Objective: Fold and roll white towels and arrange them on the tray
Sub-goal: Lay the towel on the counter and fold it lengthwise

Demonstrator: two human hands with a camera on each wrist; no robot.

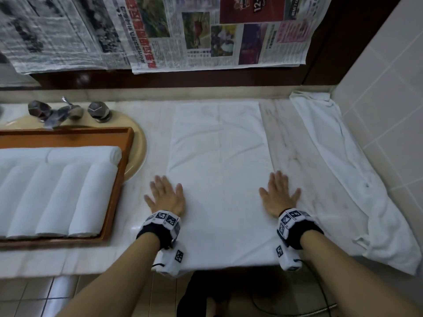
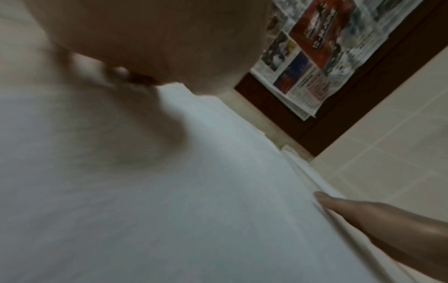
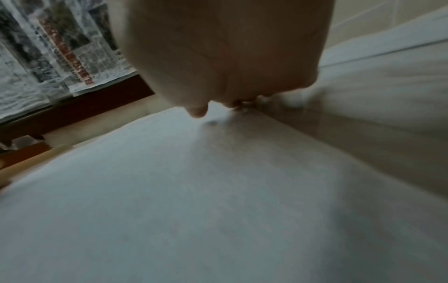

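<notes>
Black wristbands (image 1: 158, 234); white marker-printed camera blocks (image 1: 170, 259)

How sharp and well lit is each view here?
Head view: dim, mostly sharp, straight edges bowed, newspaper blurred at top left. Left wrist view: soft, the left hand a close blur casting shadow on the towel. Right wrist view: equally soft, the right hand fills the top.

Head view: high, facing forward and down over the worktop (image 1: 286, 138), both forearms in frame. Wrist views: very close, low, under each palm, skimming the flat towel (image 2: 218, 210). All three share towel and hanging newspaper (image 3: 60, 47).
</notes>
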